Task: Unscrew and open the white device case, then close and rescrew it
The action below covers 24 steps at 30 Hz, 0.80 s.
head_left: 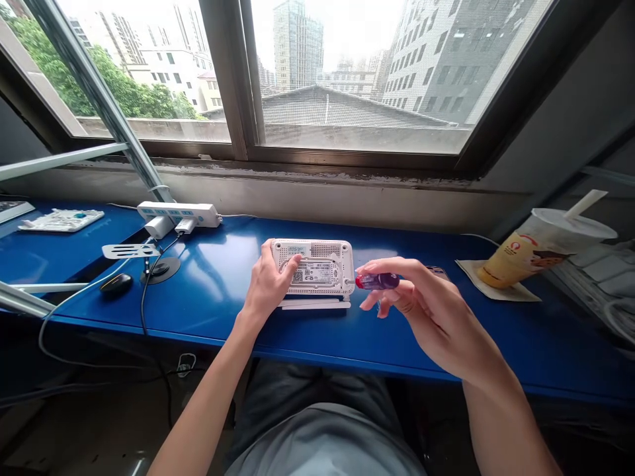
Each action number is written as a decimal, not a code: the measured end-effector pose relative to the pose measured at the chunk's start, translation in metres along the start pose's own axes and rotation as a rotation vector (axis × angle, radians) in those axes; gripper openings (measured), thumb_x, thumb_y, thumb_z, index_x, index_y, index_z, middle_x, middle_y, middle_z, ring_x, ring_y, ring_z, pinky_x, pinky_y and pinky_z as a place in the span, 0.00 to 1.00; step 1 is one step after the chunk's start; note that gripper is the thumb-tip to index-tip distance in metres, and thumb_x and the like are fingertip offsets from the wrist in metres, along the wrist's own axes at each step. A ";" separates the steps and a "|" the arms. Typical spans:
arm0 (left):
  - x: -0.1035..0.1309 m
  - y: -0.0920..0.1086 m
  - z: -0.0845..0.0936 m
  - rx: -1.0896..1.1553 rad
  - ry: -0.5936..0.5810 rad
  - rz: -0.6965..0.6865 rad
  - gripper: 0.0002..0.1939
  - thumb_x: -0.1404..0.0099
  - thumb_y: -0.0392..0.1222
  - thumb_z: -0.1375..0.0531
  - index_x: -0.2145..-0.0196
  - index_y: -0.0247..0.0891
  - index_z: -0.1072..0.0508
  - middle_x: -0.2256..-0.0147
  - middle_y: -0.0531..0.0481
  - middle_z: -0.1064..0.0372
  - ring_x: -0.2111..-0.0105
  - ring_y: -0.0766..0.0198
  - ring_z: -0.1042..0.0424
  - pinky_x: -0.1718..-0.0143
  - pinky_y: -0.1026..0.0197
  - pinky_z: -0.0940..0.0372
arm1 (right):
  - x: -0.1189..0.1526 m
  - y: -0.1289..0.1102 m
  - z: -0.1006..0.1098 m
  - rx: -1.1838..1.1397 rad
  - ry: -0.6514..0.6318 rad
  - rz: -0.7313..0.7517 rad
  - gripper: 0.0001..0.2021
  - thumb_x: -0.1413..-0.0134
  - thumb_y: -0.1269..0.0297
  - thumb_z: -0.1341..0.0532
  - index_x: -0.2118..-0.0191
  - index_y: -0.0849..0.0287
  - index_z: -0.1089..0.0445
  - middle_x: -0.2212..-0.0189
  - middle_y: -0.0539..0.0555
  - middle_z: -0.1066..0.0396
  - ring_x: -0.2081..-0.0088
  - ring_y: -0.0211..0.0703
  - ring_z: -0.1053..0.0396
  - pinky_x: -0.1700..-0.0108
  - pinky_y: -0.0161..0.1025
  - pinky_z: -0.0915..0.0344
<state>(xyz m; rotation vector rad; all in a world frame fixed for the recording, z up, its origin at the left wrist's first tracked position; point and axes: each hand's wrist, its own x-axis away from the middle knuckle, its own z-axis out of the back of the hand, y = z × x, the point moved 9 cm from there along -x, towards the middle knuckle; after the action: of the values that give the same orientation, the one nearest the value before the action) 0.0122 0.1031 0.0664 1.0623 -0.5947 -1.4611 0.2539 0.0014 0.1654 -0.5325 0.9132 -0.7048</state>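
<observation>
I see the left hand (266, 281) clamped on the white router (317, 271), and the right hand (430, 307) holding a screwdriver (381, 281) at the router's corner.

Grey shirt (325, 444), dark trousers (270, 390).

Blue surface (208, 291), glossy finish noted. Far left: white power strip (179, 211). Left: black mouse (116, 285), beside a round dark base (171, 268). Centre: white router (313, 272), labelled side showing. Right: paper napkin (520, 293) beneath a drink cup (523, 258).
</observation>
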 end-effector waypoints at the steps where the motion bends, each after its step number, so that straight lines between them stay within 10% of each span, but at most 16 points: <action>1: 0.000 0.000 0.000 0.002 0.001 -0.001 0.37 0.28 0.67 0.40 0.35 0.38 0.39 0.52 0.37 0.20 0.54 0.45 0.19 0.55 0.50 0.25 | 0.000 0.000 0.000 -0.011 0.012 -0.006 0.13 0.23 0.65 0.40 0.39 0.47 0.30 0.47 0.54 0.24 0.61 0.39 0.18 0.62 0.34 0.21; 8: 0.000 0.000 0.001 -0.003 0.007 0.004 0.37 0.28 0.66 0.40 0.35 0.38 0.39 0.51 0.37 0.20 0.53 0.44 0.19 0.53 0.49 0.25 | -0.001 -0.003 0.010 0.000 0.176 0.072 0.12 0.30 0.66 0.33 0.45 0.45 0.21 0.56 0.51 0.27 0.65 0.37 0.20 0.66 0.32 0.21; 17: 0.000 0.001 0.001 0.000 0.003 -0.002 0.35 0.28 0.65 0.41 0.35 0.37 0.39 0.52 0.37 0.20 0.53 0.44 0.19 0.52 0.48 0.26 | 0.001 0.003 0.005 -0.065 0.023 -0.038 0.12 0.21 0.63 0.45 0.40 0.47 0.29 0.48 0.55 0.22 0.62 0.42 0.17 0.65 0.35 0.22; 24: 0.001 0.001 0.001 -0.037 0.013 -0.003 0.36 0.28 0.66 0.41 0.35 0.37 0.39 0.53 0.38 0.21 0.54 0.45 0.19 0.54 0.50 0.26 | -0.001 -0.006 0.015 0.005 0.198 0.058 0.10 0.32 0.64 0.30 0.48 0.46 0.19 0.55 0.52 0.25 0.64 0.40 0.19 0.66 0.34 0.21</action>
<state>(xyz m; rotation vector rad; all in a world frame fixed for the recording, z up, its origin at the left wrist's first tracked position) 0.0114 0.1021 0.0675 1.0439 -0.5549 -1.4613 0.2644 0.0001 0.1773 -0.4352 1.1074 -0.7153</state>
